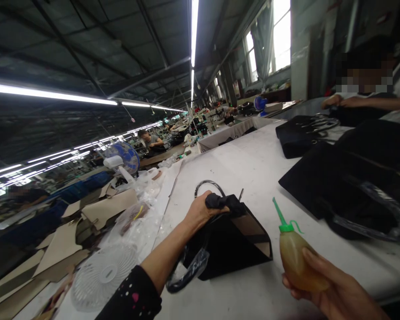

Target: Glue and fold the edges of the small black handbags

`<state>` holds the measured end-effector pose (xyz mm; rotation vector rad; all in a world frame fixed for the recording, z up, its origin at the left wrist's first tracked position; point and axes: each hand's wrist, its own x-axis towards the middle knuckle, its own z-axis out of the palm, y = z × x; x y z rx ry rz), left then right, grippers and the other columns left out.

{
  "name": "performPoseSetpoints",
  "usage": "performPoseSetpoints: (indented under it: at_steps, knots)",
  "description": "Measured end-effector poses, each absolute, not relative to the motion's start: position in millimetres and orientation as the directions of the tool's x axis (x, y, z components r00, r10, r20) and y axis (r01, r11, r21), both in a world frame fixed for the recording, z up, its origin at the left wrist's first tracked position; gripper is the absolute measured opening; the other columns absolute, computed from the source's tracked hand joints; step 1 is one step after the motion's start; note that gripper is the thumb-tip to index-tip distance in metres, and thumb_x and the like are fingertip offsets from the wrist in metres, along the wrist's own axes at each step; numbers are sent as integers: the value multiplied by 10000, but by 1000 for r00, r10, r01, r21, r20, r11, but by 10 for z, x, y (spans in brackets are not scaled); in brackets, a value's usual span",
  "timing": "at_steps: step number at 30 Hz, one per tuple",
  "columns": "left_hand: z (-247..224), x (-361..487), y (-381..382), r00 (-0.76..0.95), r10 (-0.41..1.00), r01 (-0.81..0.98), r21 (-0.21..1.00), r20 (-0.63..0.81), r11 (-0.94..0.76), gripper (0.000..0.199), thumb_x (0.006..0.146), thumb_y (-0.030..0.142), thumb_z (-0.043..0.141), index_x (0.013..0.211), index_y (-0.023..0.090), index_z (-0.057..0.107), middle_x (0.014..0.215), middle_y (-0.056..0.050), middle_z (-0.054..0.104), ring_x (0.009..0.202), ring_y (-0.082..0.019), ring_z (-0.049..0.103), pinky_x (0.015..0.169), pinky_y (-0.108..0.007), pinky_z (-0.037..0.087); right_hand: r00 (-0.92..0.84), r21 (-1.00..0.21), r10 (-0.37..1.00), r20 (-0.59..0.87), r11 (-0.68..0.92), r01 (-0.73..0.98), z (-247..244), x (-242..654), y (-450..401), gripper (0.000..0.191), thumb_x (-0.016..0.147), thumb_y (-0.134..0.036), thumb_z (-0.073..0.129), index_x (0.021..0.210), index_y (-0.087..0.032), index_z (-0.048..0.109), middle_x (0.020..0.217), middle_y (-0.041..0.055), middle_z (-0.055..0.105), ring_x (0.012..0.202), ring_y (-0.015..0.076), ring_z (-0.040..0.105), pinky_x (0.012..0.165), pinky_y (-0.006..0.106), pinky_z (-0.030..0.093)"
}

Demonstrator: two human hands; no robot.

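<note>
A black handbag (pixel 230 249) lies on the white table in front of me, its brown inside edge showing at the right. My left hand (pixel 200 209) is closed on the bunched black fabric at the bag's top. One handle, in clear plastic wrap, arches behind the hand; another wrapped handle (pixel 190 273) hangs toward me. To the right of the bag, my right hand (pixel 323 280) grips a squeeze bottle (pixel 298 260) of amber liquid. The bottle stands nearly upright, with its thin green nozzle pointing up and the small green cap hanging off beside it.
More black bags (pixel 363 178) are piled on the right of the white table (pixel 236 155), where a co-worker's hands (pixel 340 101) handle black material. At left are a white fan (pixel 103 275), beige panels (pixel 111 209), plastic bags (pixel 146 186) and a blue fan (pixel 126 158).
</note>
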<state>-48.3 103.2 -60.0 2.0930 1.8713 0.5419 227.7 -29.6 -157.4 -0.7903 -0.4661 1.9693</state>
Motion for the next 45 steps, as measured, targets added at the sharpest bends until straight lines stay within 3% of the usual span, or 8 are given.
performPoseSetpoints:
  at_steps: [4,8,15,19,26,30,38,45]
  knots:
    - [-704,-386,1067,145,982,871,455,123,-185,506,531,538,781,762,231,452,628,77,506,576,-119,451,493,-220,306,-261,-685,890,-372,-454,-570,-1624,2205,-240,374,781,-471,693,1030,-245,529,694,-15,648,552,195,659,434,236,406]
    - [-736,-260,1068,263,953,900,316,150,-298,451,574,487,761,789,239,451,646,51,548,584,-149,510,518,-238,298,-210,-696,912,-353,-406,-591,-1658,2231,-224,400,753,-460,721,1028,-250,520,683,-27,644,522,178,651,429,219,380]
    - [-762,-159,1010,296,946,947,88,131,-308,159,746,276,582,888,248,517,705,-4,636,666,-214,621,556,-265,303,-163,-558,875,-457,-424,-713,-1672,2545,-237,406,797,-463,697,1125,-241,607,818,14,718,592,174,646,504,276,512]
    - [-817,-164,979,322,934,936,95,153,-339,244,736,223,571,977,259,553,748,-8,672,702,-225,640,587,-277,335,-199,-498,856,-477,-450,-741,-1695,2589,-254,372,825,-433,676,1114,-206,619,894,63,743,714,263,719,543,336,576]
    - [-901,-182,1006,427,883,893,62,197,-445,308,768,195,567,1066,249,624,950,-35,689,885,-232,646,739,-307,421,-177,-469,838,-516,-449,-761,-1711,2546,-239,484,811,-373,720,1238,-231,542,972,48,744,858,321,731,508,310,592]
    - [-941,-199,1003,398,892,914,-9,213,-406,372,819,231,542,1180,290,614,943,-43,577,723,-192,607,652,-293,428,-195,-442,848,-493,-437,-783,-1732,2569,-219,408,840,-384,691,1179,-197,562,926,62,746,796,285,739,538,302,592]
    - [-949,-200,976,352,911,927,58,213,-371,391,829,279,558,1214,324,604,1310,-57,449,643,-128,614,626,-289,478,-299,-381,865,-402,-455,-804,-1740,2643,-217,403,866,-497,617,1093,-164,614,934,88,740,781,230,724,580,275,578]
    - [-930,-286,959,479,862,843,186,165,-504,437,837,197,495,1269,240,550,1258,-42,636,1110,-218,620,932,-312,488,-306,-459,906,-293,-413,-786,-1697,2614,-294,526,764,-233,760,1249,-237,555,1088,79,704,1099,349,642,642,249,574]
